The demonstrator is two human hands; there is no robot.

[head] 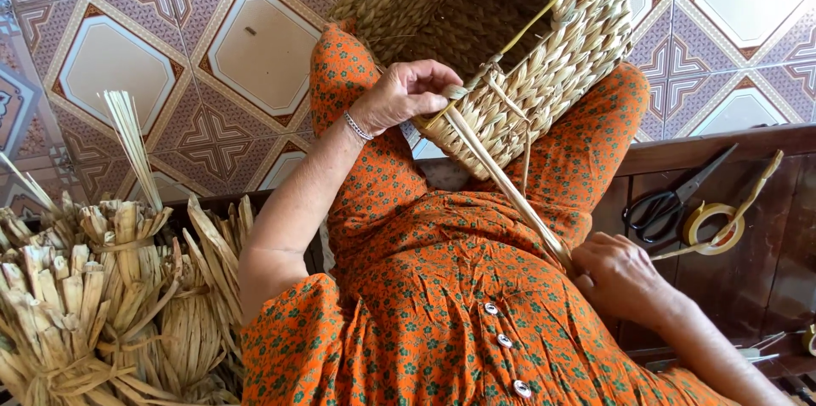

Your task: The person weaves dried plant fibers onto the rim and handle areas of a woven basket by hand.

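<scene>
A person in an orange flowered dress sits with a woven basket [518,49] resting on the lap, its open mouth turned toward the far side. The left hand [404,96] is clenched on the near rim of the basket, fingers pinching the spot where a long straw strand [501,181] comes out of the weave. The right hand [620,274] lies lower, near the right hip, closed on the other end of that strand and pulling it taut, so it runs in a straight slanted line between the two hands.

The basket walls look fully woven, tight braided rows covering the side that shows, with a yellow strip running along the rim. The work in hand seems to be at the rim, so by the look of it the body is done and the edge binding is what remains; how much of the rim is finished cannot be told, as most of it is out of view.

At the near left stand bundles of dried straw [93,295]. On the dark wooden surface [765,278] to the right lie black scissors [671,198] and, just beside them, a roll of tape [714,227]. The floor [170,57] is patterned tile.
</scene>
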